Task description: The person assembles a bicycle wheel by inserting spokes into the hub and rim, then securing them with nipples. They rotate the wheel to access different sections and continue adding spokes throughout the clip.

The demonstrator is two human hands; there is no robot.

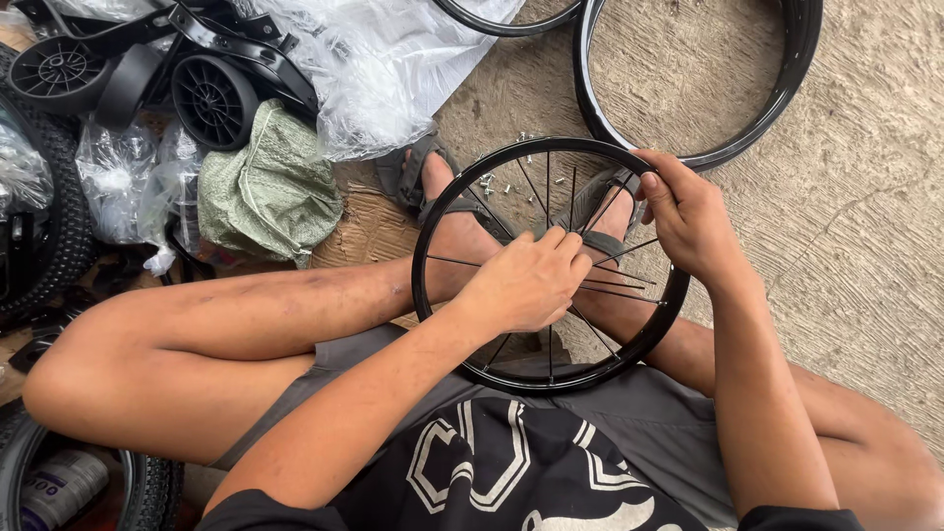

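Right now I see my left hand (526,280) with its fingers (570,246) curled together over the middle of the black spoked wheel (433,216), pinched on the thin spokes (610,290) near the hub; the hub itself is hidden under the knuckles. My right hand (688,216) has its fingers clamped on the rim at the upper right, thumb over the outer edge.

The wheel rests on my lap and lower legs, tilted so its face looks up at me, its axle line pointing roughly toward the camera. Its near edge touches my grey shorts (649,413); its far edge sits over my sandalled feet (423,177).

Small silver nipples (489,181) lie scattered on the concrete floor (855,197) seen through the spokes. A bare black rim (787,98) lies just beyond the wheel's far right edge, close but apart. To the right the floor gives open room. To the left it is crowded: a green bag (270,192), clear plastic wrap (383,69), black plastic wheels (211,98) and a knobby tyre (59,236).
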